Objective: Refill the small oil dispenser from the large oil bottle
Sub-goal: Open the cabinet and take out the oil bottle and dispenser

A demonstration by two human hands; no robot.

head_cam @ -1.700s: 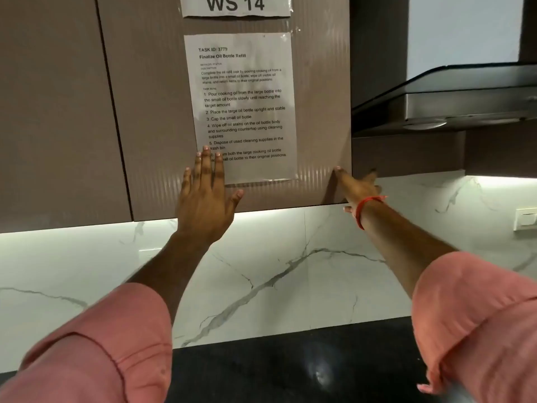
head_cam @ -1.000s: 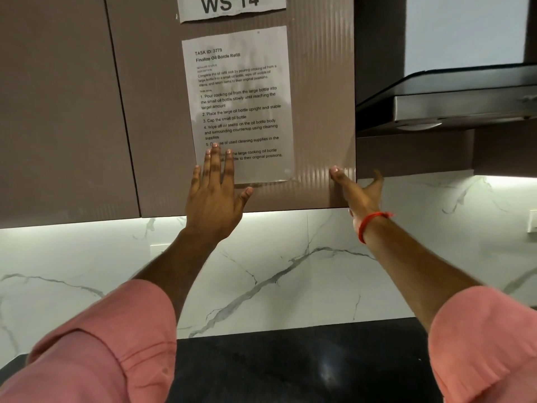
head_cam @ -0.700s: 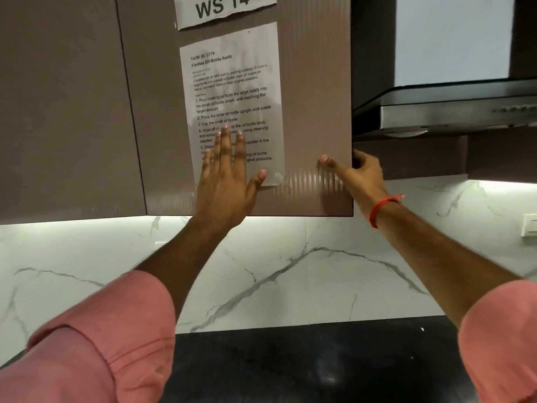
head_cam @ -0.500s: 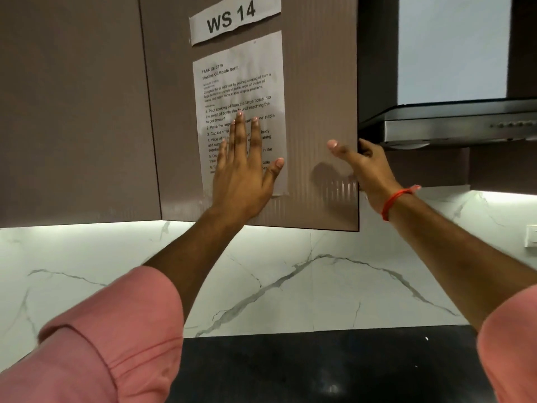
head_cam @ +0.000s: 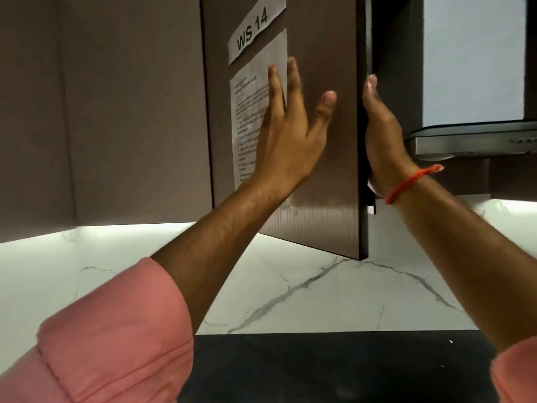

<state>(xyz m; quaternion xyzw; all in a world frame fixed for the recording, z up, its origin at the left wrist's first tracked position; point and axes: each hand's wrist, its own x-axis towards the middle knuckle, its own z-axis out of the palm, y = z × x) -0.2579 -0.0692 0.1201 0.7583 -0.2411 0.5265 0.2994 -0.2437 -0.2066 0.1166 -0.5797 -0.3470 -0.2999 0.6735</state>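
Neither the large oil bottle nor the small dispenser is in view. A brown upper cabinet door [head_cam: 334,205] hangs partly swung out toward me, hinged on its left. My left hand [head_cam: 287,135] lies flat on the door's front with fingers spread, partly over a taped instruction sheet [head_cam: 247,117]. My right hand [head_cam: 380,132] wraps the door's free right edge, its fingers hidden behind the door. The cabinet's inside shows only as a dark gap.
A closed brown cabinet door [head_cam: 116,112] is to the left. A steel range hood [head_cam: 470,138] juts out at the right, close to the open door's edge. Below are a white marble backsplash [head_cam: 319,292] and a black countertop [head_cam: 334,365].
The cabinet door has swung out from shut to partly open. My right hand moved from the door's lower corner up and around its edge; my left hand slid up the door face.
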